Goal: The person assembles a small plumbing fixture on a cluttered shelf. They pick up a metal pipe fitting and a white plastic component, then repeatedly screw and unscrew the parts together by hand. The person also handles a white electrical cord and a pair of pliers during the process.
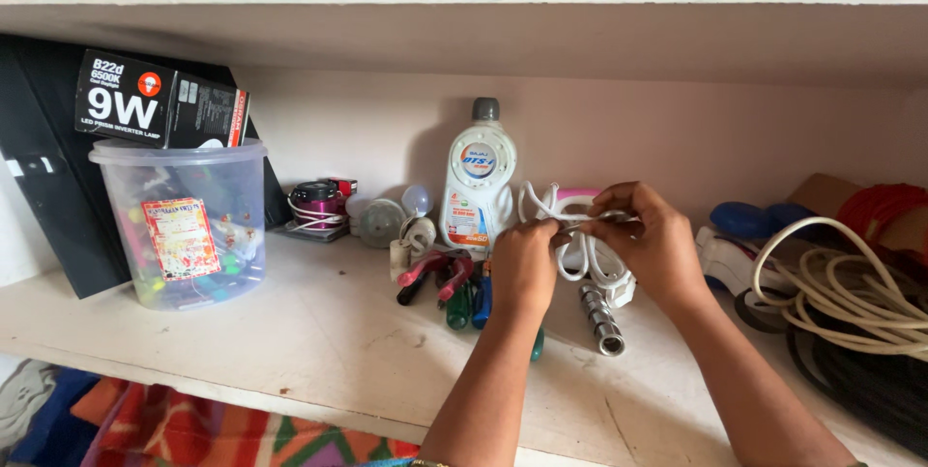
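Head view: a looped white plastic-coated cord (580, 235) is pinched above the worn white shelf (319, 341) by the left hand (525, 264) and right hand (650, 240); its lower coils are partly hidden behind them. A ribbed metal torch (601, 317) is seen below, a white plastic bottle (478, 182) behind.

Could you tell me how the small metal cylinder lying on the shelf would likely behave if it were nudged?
The metal cylinder lies on its side on the shelf, so it would probably roll. Its shiny ribbed surface suggests it is stiff, and perhaps heavy for its size. Both hands, left hand and right hand, are busy with the white cord.
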